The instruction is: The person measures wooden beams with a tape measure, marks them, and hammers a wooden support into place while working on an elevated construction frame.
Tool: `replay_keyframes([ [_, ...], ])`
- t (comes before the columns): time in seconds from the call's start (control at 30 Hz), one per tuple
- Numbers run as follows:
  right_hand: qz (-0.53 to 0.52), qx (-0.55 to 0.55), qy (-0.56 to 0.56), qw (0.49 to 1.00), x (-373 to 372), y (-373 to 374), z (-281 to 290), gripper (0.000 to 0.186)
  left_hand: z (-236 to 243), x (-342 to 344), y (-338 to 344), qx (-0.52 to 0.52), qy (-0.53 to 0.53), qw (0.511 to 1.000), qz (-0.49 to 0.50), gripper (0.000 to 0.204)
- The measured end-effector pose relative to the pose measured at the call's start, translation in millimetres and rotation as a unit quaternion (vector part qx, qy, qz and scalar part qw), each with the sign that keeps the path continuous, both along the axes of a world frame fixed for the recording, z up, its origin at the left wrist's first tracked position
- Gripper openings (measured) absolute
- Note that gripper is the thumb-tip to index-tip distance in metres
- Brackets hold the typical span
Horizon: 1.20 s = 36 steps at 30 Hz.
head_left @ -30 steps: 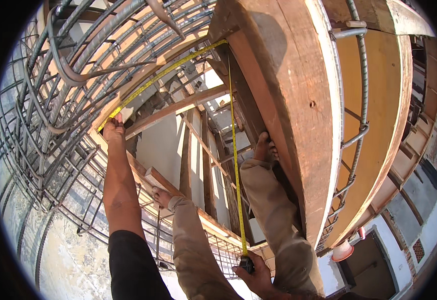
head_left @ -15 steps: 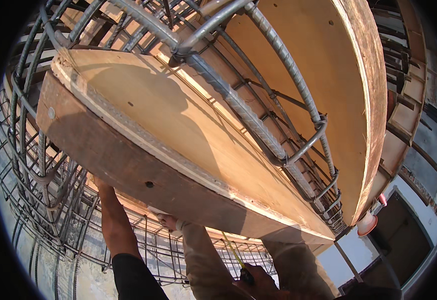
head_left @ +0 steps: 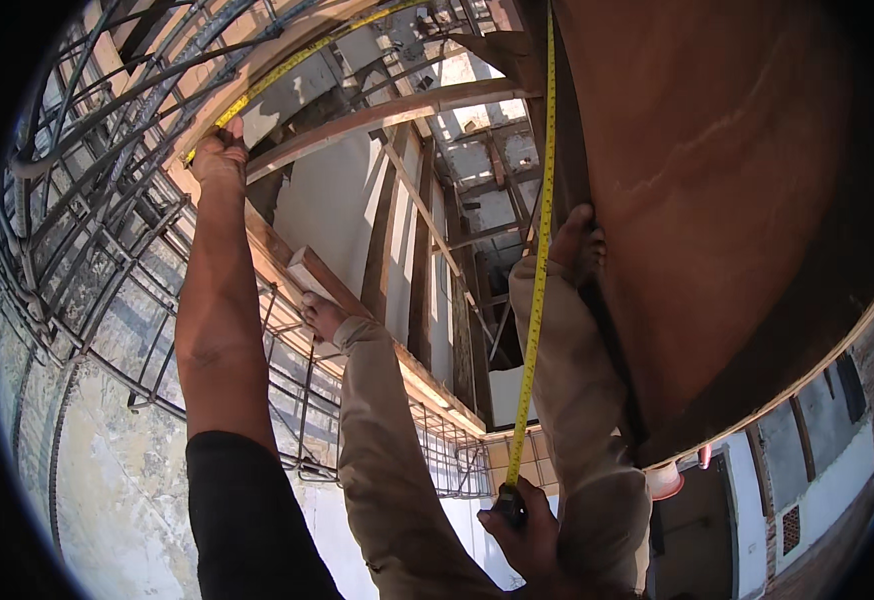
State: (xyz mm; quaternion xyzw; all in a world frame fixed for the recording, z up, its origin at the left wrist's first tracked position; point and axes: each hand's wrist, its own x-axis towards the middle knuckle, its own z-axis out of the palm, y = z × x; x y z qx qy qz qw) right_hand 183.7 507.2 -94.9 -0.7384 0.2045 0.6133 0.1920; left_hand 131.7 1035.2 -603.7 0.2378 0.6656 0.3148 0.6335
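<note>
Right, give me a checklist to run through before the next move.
1. Left hand gripping the yellow blade: ok.
2. Right hand holding the black tape case: ok.
3. Whole blade in view: not ok, both stretches run off the upper edge.
4. Right foot firmly supported: cannot tell, its underside is hidden.
5. Opening between the feet covered: not ok, it gapes between timbers.

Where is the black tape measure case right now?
In the head view, the black tape measure case sits low, right of centre, held in the right hand, with its long yellow blade running up.
</note>
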Motion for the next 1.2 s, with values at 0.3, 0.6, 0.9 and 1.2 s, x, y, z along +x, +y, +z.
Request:
replay_keyframes([
  [0.3,-0.032,-0.001,-0.004,0.999,-2,-1,-3,0.066,-19,-14,9,0.012,0.022,1.0,-0.002,0.031],
  [0.6,-0.023,0.01,-0.008,1.0,3,-2,-2,0.069,-20,-16,18,0.016,0.033,0.999,0.003,0.025],
  [0.9,-0.028,0.01,0.001,1.0,3,-4,-4,0.069,-30,-26,24,0.007,0.002,1.0,0.02,0.022],
  [1.2,-0.039,-0.006,0.014,0.999,-1,-3,-5,0.067,-31,-23,18,-0.001,-0.002,1.0,0.01,0.021],
])
